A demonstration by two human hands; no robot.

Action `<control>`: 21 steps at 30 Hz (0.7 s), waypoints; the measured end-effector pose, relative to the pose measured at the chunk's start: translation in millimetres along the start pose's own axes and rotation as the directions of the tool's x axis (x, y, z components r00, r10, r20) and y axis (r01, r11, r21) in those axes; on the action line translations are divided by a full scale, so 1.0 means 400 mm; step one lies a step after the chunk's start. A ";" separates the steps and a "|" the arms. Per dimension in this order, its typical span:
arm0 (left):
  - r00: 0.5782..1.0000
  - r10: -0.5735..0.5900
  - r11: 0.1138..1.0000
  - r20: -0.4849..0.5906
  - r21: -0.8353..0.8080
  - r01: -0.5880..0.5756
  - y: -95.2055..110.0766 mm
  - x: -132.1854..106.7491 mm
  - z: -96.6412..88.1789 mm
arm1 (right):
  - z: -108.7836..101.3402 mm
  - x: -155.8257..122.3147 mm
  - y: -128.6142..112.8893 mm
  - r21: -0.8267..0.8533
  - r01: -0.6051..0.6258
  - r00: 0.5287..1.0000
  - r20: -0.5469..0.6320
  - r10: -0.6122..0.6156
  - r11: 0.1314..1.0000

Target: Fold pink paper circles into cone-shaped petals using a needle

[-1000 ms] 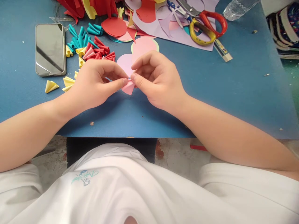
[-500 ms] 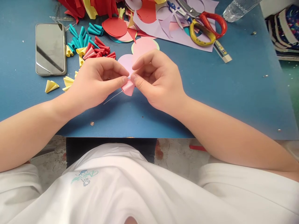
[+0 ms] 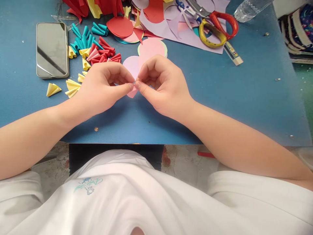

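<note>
A small folded pink paper piece [image 3: 132,93] is pinched between both my hands above the blue table [image 3: 244,98]. My left hand [image 3: 102,86] grips it from the left with thumb and forefinger pressed together. My right hand [image 3: 163,85] pinches it from the right, fingers curled. Most of the piece is hidden by my fingers. Flat pink paper circles [image 3: 150,49] lie just behind my hands. Left of them sits a pile of folded red, teal and yellow paper cones [image 3: 97,49].
A phone [image 3: 52,49] lies at the left. Scissors with red and yellow handles [image 3: 215,26] rest on lilac paper scraps [image 3: 186,32] at the back. A glue stick [image 3: 233,54] and a plastic bottle [image 3: 249,8] are at the back right. Loose yellow cones [image 3: 53,89] lie near my left wrist.
My fingertips have closed tighter together over the pink piece, which now shows less. The thin thread-like line seen under it half a second ago is gone from sight.
</note>
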State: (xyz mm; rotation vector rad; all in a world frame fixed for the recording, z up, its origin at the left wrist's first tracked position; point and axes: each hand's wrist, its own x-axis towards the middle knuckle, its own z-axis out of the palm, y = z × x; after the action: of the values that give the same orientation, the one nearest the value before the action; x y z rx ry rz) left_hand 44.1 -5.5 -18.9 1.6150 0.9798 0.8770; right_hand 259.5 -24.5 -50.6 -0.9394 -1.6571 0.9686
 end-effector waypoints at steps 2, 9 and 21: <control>1.000 -0.019 1.000 -0.002 0.003 0.019 -0.001 0.000 0.001 | 0.002 0.000 -0.002 0.035 0.005 1.000 0.000 -0.005 0.999; 0.999 0.034 0.995 0.008 0.096 -0.035 -0.007 0.002 -0.001 | 0.007 -0.001 -0.002 0.082 0.007 1.000 -0.004 -0.007 0.997; 0.999 -0.039 0.998 0.002 0.049 0.039 0.000 0.001 -0.001 | -0.002 0.004 -0.012 0.090 -0.052 0.999 0.004 0.052 0.995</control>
State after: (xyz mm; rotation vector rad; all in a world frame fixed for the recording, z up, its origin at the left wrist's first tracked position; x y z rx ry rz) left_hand 43.8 -4.9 -18.5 1.6325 1.0341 0.8293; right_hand 259.2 -24.9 -45.5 -0.9256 -1.5836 1.0703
